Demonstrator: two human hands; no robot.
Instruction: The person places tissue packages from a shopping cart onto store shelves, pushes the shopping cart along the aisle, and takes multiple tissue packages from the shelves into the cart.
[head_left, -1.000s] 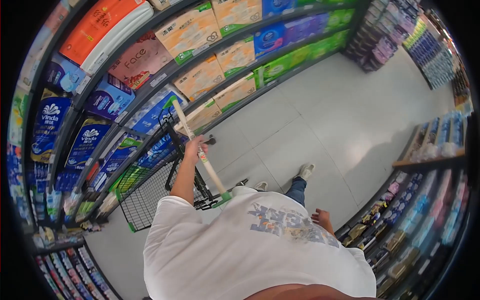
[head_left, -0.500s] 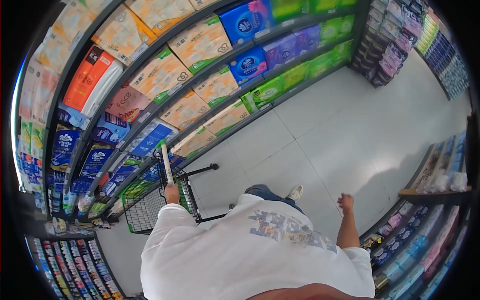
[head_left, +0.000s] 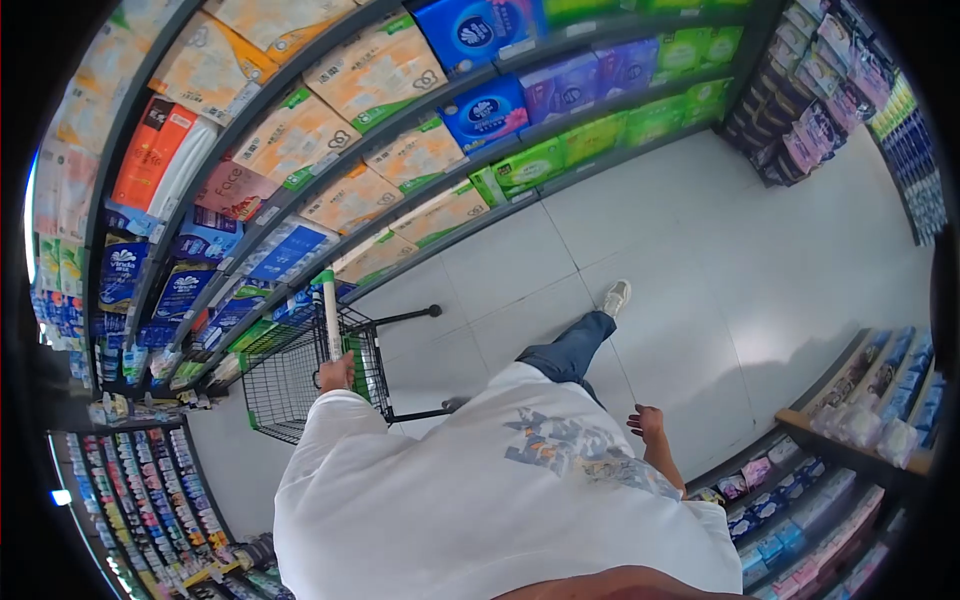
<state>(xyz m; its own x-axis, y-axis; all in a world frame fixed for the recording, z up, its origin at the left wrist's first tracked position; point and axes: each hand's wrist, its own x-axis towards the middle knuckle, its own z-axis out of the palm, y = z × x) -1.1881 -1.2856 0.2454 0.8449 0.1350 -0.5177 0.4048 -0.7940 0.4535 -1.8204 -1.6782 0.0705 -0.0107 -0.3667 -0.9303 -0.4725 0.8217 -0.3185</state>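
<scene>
My left hand [head_left: 337,372] is closed round the pale handle [head_left: 331,318] of a shopping cart. The black wire basket of the cart [head_left: 285,385] with green corners lies to the left of that hand, close to the shelves. On the right, my right hand [head_left: 645,421] hangs beside my body over the grey floor, fingers apart, and nothing shows in it.
Shelves of tissue packs [head_left: 375,70] curve along the left and top. Hanging goods [head_left: 800,100] stand at the top right. A shelf with a wooden edge [head_left: 850,445] is on the right, and a rack of small goods [head_left: 140,490] at the lower left.
My right hand swung outward, then came back nearer my body. The cart handle has turned more upright in view. One leg now reaches forward, and the shelves have shifted in view.
</scene>
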